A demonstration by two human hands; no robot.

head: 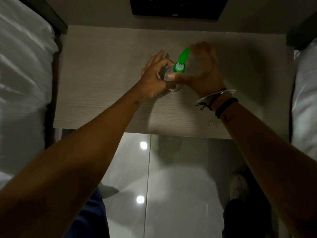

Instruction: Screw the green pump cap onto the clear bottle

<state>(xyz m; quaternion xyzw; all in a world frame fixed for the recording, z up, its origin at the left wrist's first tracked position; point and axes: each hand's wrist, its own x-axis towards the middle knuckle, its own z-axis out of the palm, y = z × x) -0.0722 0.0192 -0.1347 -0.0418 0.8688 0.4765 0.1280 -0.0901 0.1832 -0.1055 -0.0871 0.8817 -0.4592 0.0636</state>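
The clear bottle (pixel 167 74) stands upright on the pale wooden table (pixel 103 79), mostly hidden between my hands. The green pump cap (pixel 180 65) sits on its neck, its nozzle pointing away and to the right. My left hand (pixel 154 74) wraps the bottle's left side, thumb and index finger curled on it, other fingers stretched out. My right hand (pixel 202 69) curves around the cap from the right, blurred, with its thumb pressed against the cap's collar. A green band shows at the bottle's base.
White bedding (pixel 22 83) lies left of the table and more white fabric (pixel 305 93) to the right. A dark panel (pixel 178 7) hangs on the wall behind. A small clear object (pixel 214 123) rests near the table's front right edge. Glossy floor (pixel 171 177) lies below.
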